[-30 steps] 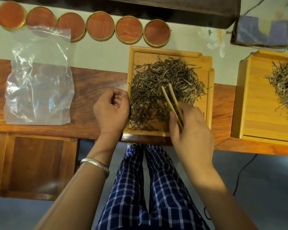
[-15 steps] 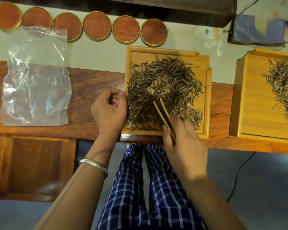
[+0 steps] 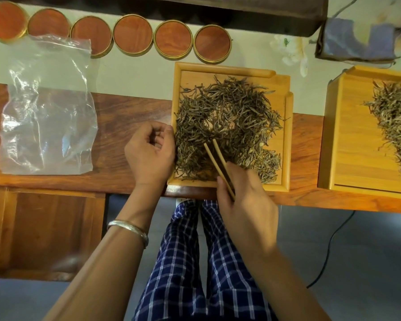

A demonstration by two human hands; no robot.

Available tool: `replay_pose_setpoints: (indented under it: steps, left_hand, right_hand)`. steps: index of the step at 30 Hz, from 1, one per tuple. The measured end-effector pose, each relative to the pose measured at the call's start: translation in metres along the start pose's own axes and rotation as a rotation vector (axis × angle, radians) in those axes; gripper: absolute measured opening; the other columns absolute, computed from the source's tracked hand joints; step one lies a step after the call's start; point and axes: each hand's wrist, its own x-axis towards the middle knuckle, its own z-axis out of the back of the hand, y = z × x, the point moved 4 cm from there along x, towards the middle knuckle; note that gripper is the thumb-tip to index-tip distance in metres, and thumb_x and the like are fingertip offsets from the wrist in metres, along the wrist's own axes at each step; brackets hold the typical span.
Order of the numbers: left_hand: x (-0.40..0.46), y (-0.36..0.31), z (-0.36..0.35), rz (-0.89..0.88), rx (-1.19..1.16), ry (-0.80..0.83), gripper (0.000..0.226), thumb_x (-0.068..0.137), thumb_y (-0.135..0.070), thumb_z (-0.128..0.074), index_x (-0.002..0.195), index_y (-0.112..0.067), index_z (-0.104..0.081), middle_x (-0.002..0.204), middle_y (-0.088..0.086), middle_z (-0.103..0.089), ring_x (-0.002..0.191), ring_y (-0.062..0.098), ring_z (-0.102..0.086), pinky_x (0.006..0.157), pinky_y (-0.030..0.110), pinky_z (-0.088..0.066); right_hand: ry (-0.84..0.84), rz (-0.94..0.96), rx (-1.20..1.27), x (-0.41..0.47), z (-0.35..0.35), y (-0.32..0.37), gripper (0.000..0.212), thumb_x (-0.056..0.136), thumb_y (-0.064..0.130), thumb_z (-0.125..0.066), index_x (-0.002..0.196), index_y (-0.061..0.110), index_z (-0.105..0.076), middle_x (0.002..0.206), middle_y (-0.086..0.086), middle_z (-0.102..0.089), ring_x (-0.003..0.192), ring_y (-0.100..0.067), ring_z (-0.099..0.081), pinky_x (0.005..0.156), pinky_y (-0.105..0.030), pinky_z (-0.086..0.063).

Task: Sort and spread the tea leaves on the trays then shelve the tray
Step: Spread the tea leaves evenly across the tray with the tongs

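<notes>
Wooden table: bare wood between plastic bag and tea tray.
Tea tray: near edge flush with the table edge; second tray well apart, right.
Tea leaves: gap opened mid-pile since earlier.
My right hand: grips bamboo tongs, tips drawn nearer.
My left hand: loosely curled, holding nothing, beside the tray's left rim, unchanged.
</notes>
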Motion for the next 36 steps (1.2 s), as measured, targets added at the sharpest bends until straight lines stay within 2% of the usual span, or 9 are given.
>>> replay_pose_setpoints:
  steps: [4,8,12,19,22,26,28,32,36]
  left_hand:
    - [0.000,0.000,0.000,0.000,0.005,0.006,0.008,0.085,-0.012,-0.063,0.078,-0.016,-0.065,0.063,-0.012,-0.055,0.052,-0.002,-0.048,0.055,0.008,-0.038]
    - [-0.001,-0.001,0.001,-0.013,0.021,0.008,0.008,0.085,-0.012,-0.062,0.078,-0.015,-0.066,0.063,-0.013,-0.055,0.052,-0.004,-0.049,0.054,0.006,-0.037]
    - [0.000,-0.002,0.001,-0.032,0.029,0.008,0.008,0.084,-0.013,-0.062,0.078,-0.017,-0.066,0.063,-0.016,-0.055,0.053,-0.005,-0.050,0.053,0.006,-0.037]
    - [0.001,0.003,0.001,-0.043,0.030,0.001,0.009,0.084,-0.019,-0.061,0.076,-0.021,-0.064,0.062,-0.016,-0.055,0.053,-0.004,-0.050,0.055,0.007,-0.037]
    - [0.002,0.004,0.000,-0.048,0.019,-0.008,0.009,0.083,-0.020,-0.061,0.075,-0.023,-0.063,0.061,-0.017,-0.055,0.052,-0.004,-0.049,0.053,0.006,-0.037]
    - [0.002,0.006,0.000,-0.038,0.015,-0.007,0.008,0.083,-0.022,-0.060,0.075,-0.022,-0.064,0.062,-0.017,-0.056,0.052,-0.004,-0.049,0.053,0.008,-0.038]
    - [0.002,0.006,-0.001,-0.038,0.014,-0.003,0.008,0.083,-0.022,-0.060,0.075,-0.022,-0.064,0.062,-0.017,-0.056,0.052,-0.005,-0.049,0.053,0.006,-0.037]
    - [0.002,0.006,0.000,-0.032,0.013,0.001,0.008,0.083,-0.022,-0.060,0.075,-0.022,-0.064,0.061,-0.016,-0.055,0.052,-0.004,-0.049,0.052,0.006,-0.038]
    - [0.002,0.007,0.000,-0.023,0.022,0.000,0.009,0.083,-0.024,-0.060,0.075,-0.022,-0.064,0.060,-0.015,-0.055,0.051,-0.002,-0.049,0.053,0.009,-0.039]
  right_hand:
    - [-0.025,0.025,-0.032,-0.013,0.003,-0.005,0.028,0.087,0.020,-0.067,0.113,0.008,-0.065,0.083,-0.005,-0.061,0.054,-0.023,-0.059,0.039,-0.026,-0.044]
    - [-0.054,0.049,-0.015,-0.015,0.006,-0.002,0.027,0.089,0.021,-0.065,0.113,0.009,-0.064,0.084,-0.004,-0.061,0.056,-0.019,-0.059,0.041,-0.024,-0.044]
    - [-0.032,0.077,0.028,-0.011,-0.002,0.009,0.028,0.092,0.024,-0.061,0.115,0.009,-0.063,0.092,-0.006,-0.064,0.061,-0.019,-0.062,0.042,-0.027,-0.050]
    - [-0.020,0.098,0.001,-0.021,-0.008,0.014,0.027,0.092,0.024,-0.061,0.114,0.010,-0.065,0.090,-0.004,-0.064,0.061,-0.016,-0.061,0.045,-0.028,-0.053]
    - [-0.021,0.056,0.029,-0.020,0.002,0.004,0.029,0.094,0.029,-0.054,0.116,0.011,-0.062,0.089,-0.003,-0.062,0.057,-0.016,-0.060,0.041,-0.026,-0.050]
    - [0.016,-0.045,-0.049,-0.019,0.010,-0.014,0.026,0.090,0.024,-0.063,0.114,0.012,-0.063,0.088,-0.003,-0.062,0.058,-0.023,-0.061,0.043,-0.022,-0.034]
    - [0.042,-0.056,-0.078,-0.022,0.010,-0.019,0.026,0.090,0.024,-0.063,0.113,0.013,-0.063,0.090,-0.003,-0.062,0.061,-0.024,-0.062,0.045,-0.022,-0.032]
    - [0.023,-0.056,-0.057,-0.028,0.016,-0.022,0.028,0.090,0.026,-0.061,0.115,0.014,-0.063,0.094,-0.003,-0.064,0.065,-0.024,-0.064,0.043,-0.025,-0.041]
    - [-0.051,-0.063,-0.059,-0.019,0.024,-0.026,0.030,0.092,0.028,-0.057,0.116,0.012,-0.063,0.092,-0.006,-0.063,0.063,-0.026,-0.062,0.044,-0.026,-0.042]
